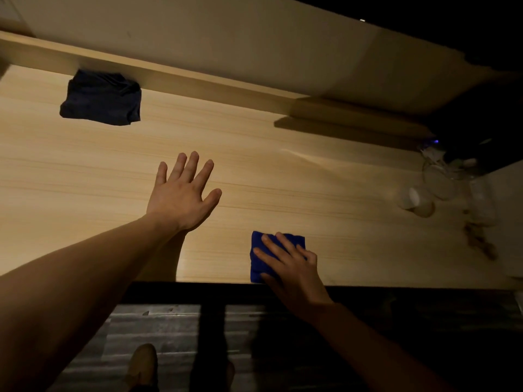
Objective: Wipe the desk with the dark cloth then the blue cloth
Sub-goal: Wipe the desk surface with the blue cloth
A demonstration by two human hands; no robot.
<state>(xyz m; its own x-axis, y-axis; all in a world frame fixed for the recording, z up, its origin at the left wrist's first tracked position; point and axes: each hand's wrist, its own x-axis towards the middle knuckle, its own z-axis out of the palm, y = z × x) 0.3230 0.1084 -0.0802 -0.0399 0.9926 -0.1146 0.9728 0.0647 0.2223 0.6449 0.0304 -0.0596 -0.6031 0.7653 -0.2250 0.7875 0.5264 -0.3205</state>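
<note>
The light wooden desk (85, 179) fills the view. A folded dark cloth (102, 99) lies at the back left, against the raised ledge, with no hand on it. My left hand (181, 193) hovers over the desk's middle with its fingers spread and nothing in it. A folded blue cloth (259, 247) lies near the front edge, right of centre. My right hand (291, 264) lies flat on top of it with the fingers pressing down; the cloth's right part is hidden under the hand.
A raised wooden ledge (198, 77) runs along the back of the desk. Clear glass jars and small containers (441, 182) crowd the dim right end. The desk's front edge drops to a dark wood floor (169, 321), where my shoe shows.
</note>
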